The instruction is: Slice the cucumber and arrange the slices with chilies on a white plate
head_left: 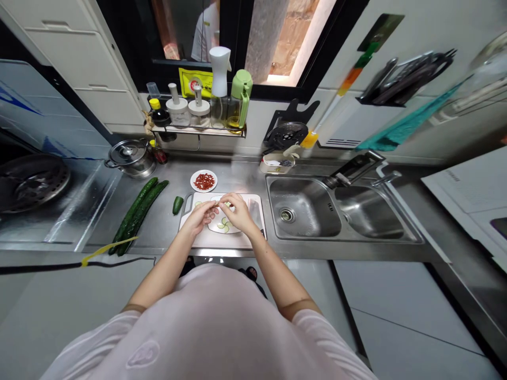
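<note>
My left hand (202,215) and my right hand (236,212) meet over a white plate (214,225), fingertips pinched together. Whatever small thing they hold between them is too tiny to make out. Thin green-edged cucumber slices (224,226) lie curved in a pattern on the plate; my fingers partly hide others behind them. Under the plate is a pale pink cutting board (222,241), with what looks like a knife blade (254,212) along its right side. A small white dish holds chopped red pieces (204,181), just beyond the board. Left of the board lies a cucumber stub (178,205).
Two whole cucumbers (138,214) lie on the steel counter to the left, before a lidded pot (130,157). On the right is a double sink (304,211) with a faucet (354,169). A shelf (198,130) of bottles and jars hangs above the counter.
</note>
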`<state>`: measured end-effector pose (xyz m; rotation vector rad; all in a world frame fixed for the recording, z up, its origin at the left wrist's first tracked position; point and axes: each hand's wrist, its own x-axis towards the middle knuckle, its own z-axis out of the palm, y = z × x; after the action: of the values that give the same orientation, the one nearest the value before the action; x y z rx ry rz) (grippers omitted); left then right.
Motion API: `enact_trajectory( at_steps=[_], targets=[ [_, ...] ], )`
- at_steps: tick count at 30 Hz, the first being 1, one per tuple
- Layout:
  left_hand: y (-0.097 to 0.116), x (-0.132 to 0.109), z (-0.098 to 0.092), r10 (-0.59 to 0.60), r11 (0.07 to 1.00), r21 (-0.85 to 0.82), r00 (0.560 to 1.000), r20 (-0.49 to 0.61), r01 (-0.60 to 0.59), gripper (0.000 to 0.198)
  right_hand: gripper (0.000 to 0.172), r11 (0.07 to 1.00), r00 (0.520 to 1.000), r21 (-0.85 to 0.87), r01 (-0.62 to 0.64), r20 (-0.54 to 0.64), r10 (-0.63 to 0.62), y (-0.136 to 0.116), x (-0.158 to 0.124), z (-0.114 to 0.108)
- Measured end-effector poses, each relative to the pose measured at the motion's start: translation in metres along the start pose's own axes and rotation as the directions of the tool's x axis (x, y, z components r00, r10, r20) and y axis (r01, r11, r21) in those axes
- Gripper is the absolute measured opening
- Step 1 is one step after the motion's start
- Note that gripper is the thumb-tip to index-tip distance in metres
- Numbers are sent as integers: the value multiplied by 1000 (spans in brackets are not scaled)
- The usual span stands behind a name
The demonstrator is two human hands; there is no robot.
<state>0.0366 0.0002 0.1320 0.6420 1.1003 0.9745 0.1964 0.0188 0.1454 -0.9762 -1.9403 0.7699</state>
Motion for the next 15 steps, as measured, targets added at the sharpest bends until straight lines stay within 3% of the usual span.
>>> enact_trajectory(
  at_steps=[9, 15],
  targets=[
    [13, 11, -6, 229, 939, 277, 971, -69, -202, 36, 14, 996, 996, 8, -87, -14, 87, 16, 1, 8],
    [17, 19, -9, 298, 903, 344, 952, -67, -258, 38, 16, 974, 979, 107, -200, -6, 202, 31, 6, 20]
  ],
)
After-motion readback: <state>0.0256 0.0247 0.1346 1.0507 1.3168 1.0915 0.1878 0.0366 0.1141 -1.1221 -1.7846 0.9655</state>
